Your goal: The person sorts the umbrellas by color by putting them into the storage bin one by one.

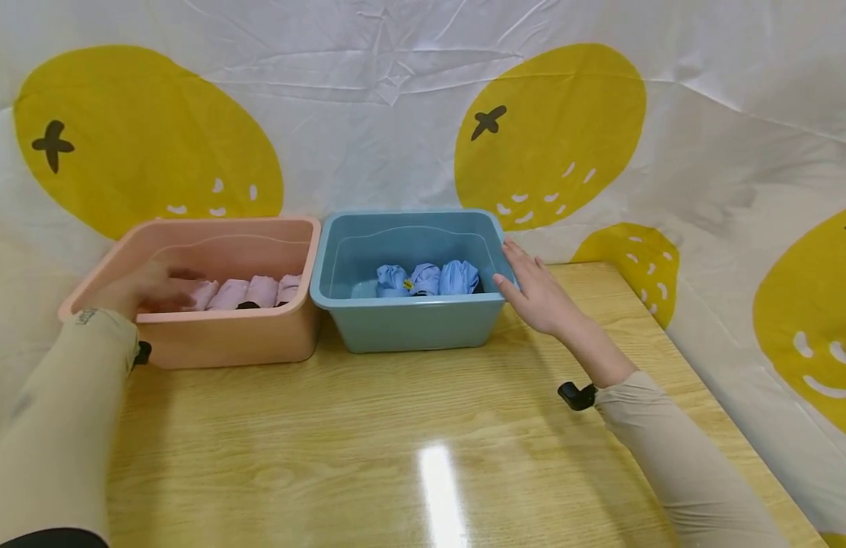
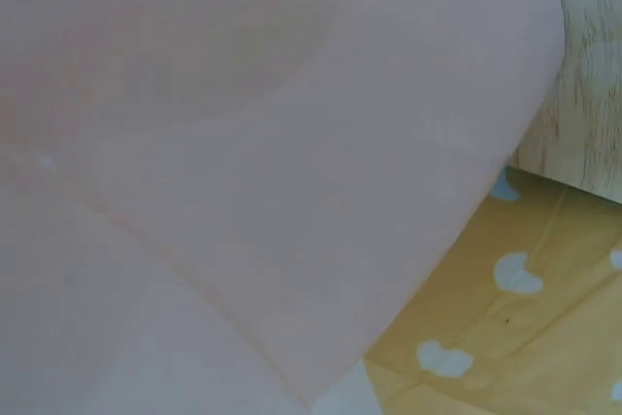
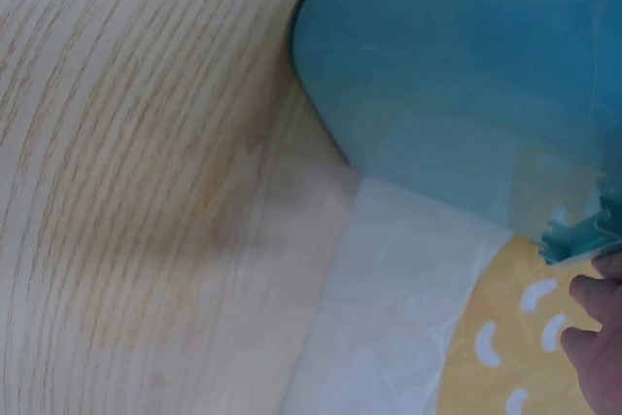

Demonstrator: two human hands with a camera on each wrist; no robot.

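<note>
My left hand is inside the pink bin, above its left part and beside several rolled pink fabric bundles. It is blurred; its fingers look extended, and nothing is plainly held. The left wrist view is filled by the pale pink bin wall. My right hand rests with straight fingers against the right rim of the blue bin, its thumb by the front corner. Three rolled blue fabric bundles lie in that bin. In the right wrist view, fingertips touch the rim's underside.
Both bins stand side by side on a wooden table, close to a white cloth printed with yellow fruit shapes. The table's right edge runs diagonally past my right forearm. A small yellow tag shows among the blue bundles.
</note>
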